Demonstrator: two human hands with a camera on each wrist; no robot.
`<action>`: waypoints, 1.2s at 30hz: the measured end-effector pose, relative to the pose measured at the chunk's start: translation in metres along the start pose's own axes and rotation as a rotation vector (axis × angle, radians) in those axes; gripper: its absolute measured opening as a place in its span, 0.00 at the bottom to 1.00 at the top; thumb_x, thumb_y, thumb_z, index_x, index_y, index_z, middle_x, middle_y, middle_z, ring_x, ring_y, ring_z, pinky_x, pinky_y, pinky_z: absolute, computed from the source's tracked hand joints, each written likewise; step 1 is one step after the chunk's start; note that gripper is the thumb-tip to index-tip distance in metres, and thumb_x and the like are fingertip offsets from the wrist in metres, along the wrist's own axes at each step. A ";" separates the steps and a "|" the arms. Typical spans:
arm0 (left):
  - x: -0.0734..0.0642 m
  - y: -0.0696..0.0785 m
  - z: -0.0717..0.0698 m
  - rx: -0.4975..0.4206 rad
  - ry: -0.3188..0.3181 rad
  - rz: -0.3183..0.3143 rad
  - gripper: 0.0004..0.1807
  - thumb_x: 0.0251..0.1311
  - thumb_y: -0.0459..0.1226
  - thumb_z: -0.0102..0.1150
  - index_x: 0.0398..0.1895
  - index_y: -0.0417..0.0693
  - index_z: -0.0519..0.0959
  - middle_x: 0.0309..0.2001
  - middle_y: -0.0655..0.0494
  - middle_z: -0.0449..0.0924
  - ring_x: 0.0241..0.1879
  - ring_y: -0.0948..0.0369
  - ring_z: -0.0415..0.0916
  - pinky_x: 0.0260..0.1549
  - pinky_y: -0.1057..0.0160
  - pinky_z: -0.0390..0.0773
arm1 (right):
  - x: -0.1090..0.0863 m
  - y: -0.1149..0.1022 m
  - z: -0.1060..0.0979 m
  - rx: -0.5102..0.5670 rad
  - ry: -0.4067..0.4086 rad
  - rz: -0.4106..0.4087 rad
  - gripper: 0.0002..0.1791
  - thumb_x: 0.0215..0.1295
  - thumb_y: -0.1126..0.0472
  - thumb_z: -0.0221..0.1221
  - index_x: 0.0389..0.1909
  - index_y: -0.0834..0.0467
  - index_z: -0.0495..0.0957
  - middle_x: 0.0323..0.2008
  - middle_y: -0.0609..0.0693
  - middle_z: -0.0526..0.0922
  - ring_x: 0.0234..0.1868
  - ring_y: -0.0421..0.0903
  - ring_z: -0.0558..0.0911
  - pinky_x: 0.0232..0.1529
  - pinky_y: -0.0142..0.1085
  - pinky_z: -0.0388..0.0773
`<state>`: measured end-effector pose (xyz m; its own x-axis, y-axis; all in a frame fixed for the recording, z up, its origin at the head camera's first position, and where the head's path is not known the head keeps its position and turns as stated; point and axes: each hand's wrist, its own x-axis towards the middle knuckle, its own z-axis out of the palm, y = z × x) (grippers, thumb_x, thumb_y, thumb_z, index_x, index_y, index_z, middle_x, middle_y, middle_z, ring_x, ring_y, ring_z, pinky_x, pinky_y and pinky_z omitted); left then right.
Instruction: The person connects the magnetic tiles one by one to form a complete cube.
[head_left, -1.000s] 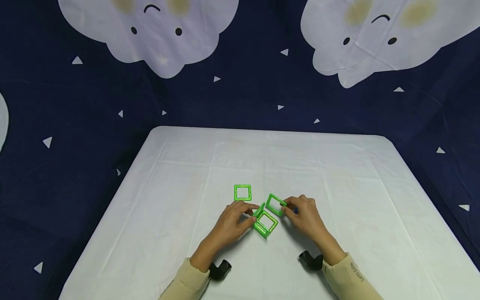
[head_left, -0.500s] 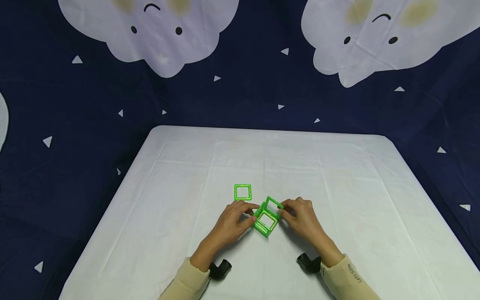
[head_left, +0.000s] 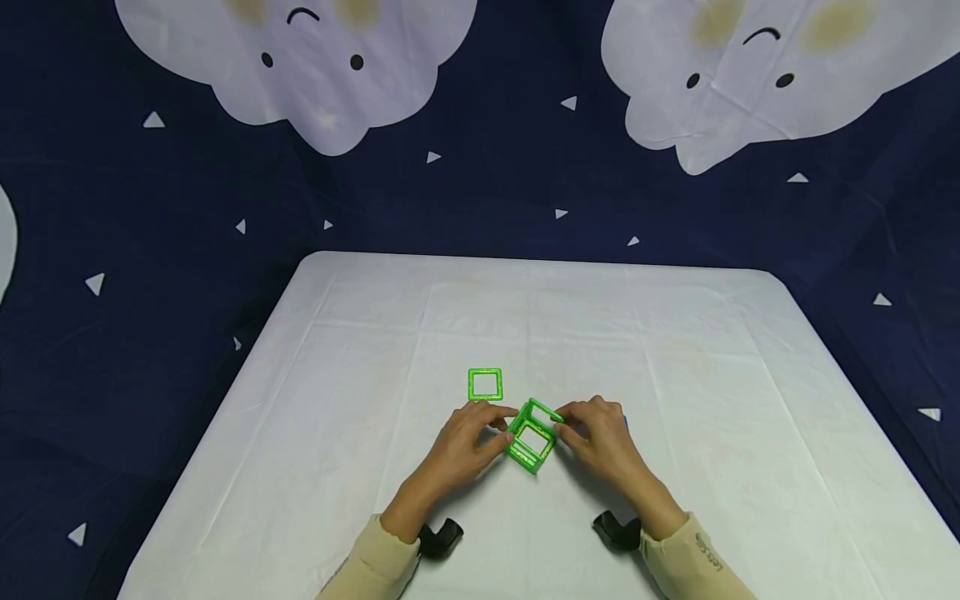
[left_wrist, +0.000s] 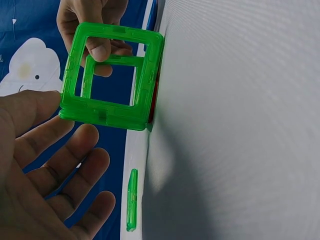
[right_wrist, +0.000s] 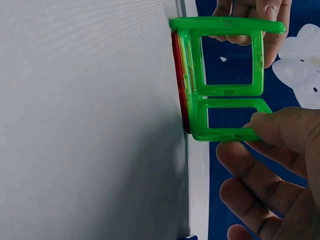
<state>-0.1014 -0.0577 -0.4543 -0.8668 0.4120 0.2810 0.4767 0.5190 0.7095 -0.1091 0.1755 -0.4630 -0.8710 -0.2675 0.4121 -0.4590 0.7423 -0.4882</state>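
Note:
Green square magnetic tiles, window-like frames, stand joined as a small open box between the hands, with a red layer along the base in the right wrist view. My left hand pinches the box's left side between thumb and index finger. The other fingers of that hand are bent and free of it in the left wrist view. My right hand pinches another green magnetic tile by its edge, standing against the box's far right side. One more green magnetic tile lies flat beyond the left hand.
A white cloth covers the table. Something blue peeks out beside the right hand, mostly hidden. Black wrist cameras sit at both cuffs. A dark blue backdrop with clouds hangs behind.
My right hand has brought its green magnetic tile left and toward me, up against the box. The left hand stays in place, and the loose tile has not moved.

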 end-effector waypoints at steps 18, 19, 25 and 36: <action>0.000 0.003 0.001 0.018 0.011 0.004 0.16 0.58 0.37 0.61 0.51 0.48 0.79 0.34 0.57 0.80 0.43 0.60 0.76 0.53 0.50 0.70 | -0.003 0.000 0.001 -0.040 -0.004 -0.035 0.08 0.48 0.63 0.69 0.31 0.54 0.85 0.25 0.43 0.85 0.29 0.39 0.73 0.39 0.42 0.66; 0.000 0.003 0.002 0.019 0.012 0.006 0.16 0.58 0.37 0.61 0.51 0.48 0.79 0.34 0.57 0.80 0.42 0.60 0.76 0.53 0.50 0.70 | -0.003 0.001 0.001 -0.044 -0.005 -0.036 0.08 0.48 0.63 0.69 0.31 0.54 0.84 0.25 0.43 0.85 0.29 0.39 0.73 0.39 0.42 0.66; 0.001 0.003 0.003 0.010 -0.008 -0.008 0.17 0.59 0.38 0.60 0.52 0.47 0.78 0.34 0.57 0.80 0.44 0.59 0.76 0.55 0.50 0.70 | -0.002 0.003 0.000 -0.053 0.005 -0.059 0.08 0.47 0.64 0.70 0.30 0.53 0.84 0.24 0.42 0.83 0.30 0.39 0.73 0.39 0.41 0.65; 0.006 0.002 -0.002 -0.009 -0.046 0.002 0.18 0.59 0.39 0.60 0.53 0.47 0.77 0.38 0.56 0.80 0.47 0.59 0.74 0.53 0.52 0.70 | 0.004 0.009 -0.004 -0.039 -0.020 -0.070 0.07 0.50 0.64 0.68 0.31 0.54 0.84 0.27 0.44 0.84 0.30 0.40 0.73 0.39 0.39 0.63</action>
<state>-0.1062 -0.0557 -0.4498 -0.8579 0.4474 0.2526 0.4771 0.5115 0.7146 -0.1155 0.1833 -0.4628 -0.8407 -0.3312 0.4283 -0.5117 0.7447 -0.4285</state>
